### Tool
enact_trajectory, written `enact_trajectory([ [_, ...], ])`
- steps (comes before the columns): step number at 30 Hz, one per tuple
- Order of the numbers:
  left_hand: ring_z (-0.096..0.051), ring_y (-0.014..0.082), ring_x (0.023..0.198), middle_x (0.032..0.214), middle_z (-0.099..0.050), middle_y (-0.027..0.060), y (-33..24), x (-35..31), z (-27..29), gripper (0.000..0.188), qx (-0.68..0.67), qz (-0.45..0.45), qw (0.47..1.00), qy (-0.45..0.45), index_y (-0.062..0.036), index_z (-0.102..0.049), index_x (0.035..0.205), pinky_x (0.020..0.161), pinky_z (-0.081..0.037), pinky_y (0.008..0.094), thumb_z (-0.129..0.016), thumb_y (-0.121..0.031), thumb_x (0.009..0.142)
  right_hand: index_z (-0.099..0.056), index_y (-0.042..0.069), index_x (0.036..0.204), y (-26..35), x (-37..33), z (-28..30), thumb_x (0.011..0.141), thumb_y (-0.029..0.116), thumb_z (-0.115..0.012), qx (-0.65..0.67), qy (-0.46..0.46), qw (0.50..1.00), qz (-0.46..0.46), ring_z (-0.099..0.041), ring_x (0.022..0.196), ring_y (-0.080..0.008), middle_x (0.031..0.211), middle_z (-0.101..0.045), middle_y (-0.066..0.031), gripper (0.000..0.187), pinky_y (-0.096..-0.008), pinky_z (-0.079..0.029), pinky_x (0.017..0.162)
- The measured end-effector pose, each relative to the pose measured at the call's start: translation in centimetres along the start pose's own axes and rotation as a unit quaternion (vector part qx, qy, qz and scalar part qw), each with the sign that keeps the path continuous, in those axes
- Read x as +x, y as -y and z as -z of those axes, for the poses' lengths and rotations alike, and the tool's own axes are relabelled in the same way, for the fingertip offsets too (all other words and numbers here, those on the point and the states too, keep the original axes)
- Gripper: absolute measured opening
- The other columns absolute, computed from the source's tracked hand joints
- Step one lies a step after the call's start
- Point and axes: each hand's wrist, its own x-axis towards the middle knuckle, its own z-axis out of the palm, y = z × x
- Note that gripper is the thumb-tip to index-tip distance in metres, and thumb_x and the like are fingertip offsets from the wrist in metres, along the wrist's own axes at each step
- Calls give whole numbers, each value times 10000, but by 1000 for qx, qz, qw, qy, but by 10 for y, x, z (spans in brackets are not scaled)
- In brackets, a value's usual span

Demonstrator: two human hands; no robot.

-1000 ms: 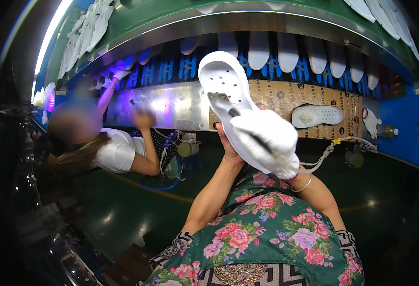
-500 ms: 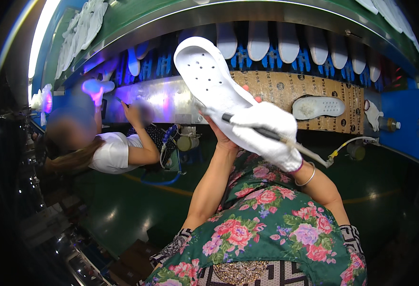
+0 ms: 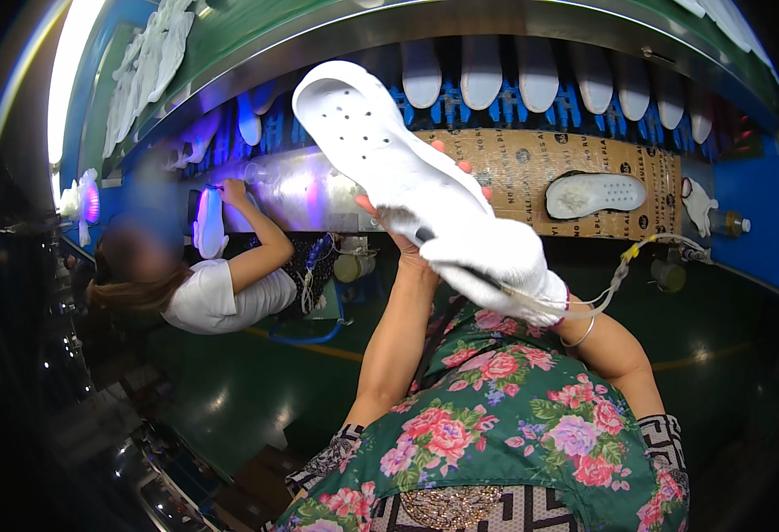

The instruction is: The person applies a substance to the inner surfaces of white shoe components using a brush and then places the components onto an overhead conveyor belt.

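A white clog-like shoe (image 3: 367,146) with small dark holes is held up over the bench, its rounded end pointing to the far left. My bare left hand (image 3: 414,255) grips it from below, fingertips showing along both edges. My right hand (image 3: 500,257), in a white knit glove, is closed around a dark stick-like tool (image 3: 424,234). From its rear a clear hose (image 3: 615,288) loops off to the right. The tool's tip lies by the near end of the shoe; whether it touches is unclear, and the glove hides that end partly.
Cardboard (image 3: 518,208) covers the bench, bearing a white shoe sole (image 3: 615,191). Several white shoes on blue holders (image 3: 506,106) line the back. A glove (image 3: 698,211) and a bottle (image 3: 733,223) are at right. A co-worker (image 3: 217,288) sits at left with another white shoe (image 3: 210,223).
The shoe has shifted left and tilted further that way. My right hand and the tool have moved slightly down and left, and the hose now sags. The co-worker's shoe has come nearer.
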Motion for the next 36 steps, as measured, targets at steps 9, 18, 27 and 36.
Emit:
enact_trajectory([
  [9,-494,471,1244,1487,-393,178,-21,2,7,1098,14,34,999,3,-111,-302,1511,940,-475,682,-614,-815,729,-769,123,1004,-8,-4,1,769,86,-791,60,19,998,0,-712,769,-280,882,-723,-100,239,-310,-568,705],
  [18,-527,393,1082,1394,-441,177,-29,6,-6,1022,21,90,996,-9,-154,-350,1490,869,-484,570,-670,-747,721,-761,116,992,-7,-5,3,772,53,-767,46,57,997,16,-702,757,-240,884,-721,-82,229,-310,-557,679],
  [27,-537,355,942,1282,-479,232,-60,22,-5,1087,58,178,982,13,-50,-364,1455,746,-491,453,-685,-751,688,-752,97,976,-4,-7,-1,792,56,-765,112,98,988,-50,-702,793,-213,900,-726,-69,189,-314,-558,717],
  [36,-532,316,833,1112,-496,258,-66,36,-27,1036,118,275,954,6,-42,-430,1422,695,-438,382,-638,-762,707,-734,96,1056,-1,0,2,789,48,-758,1,46,999,8,-712,829,-258,949,-724,-101,273,-340,-573,733],
])
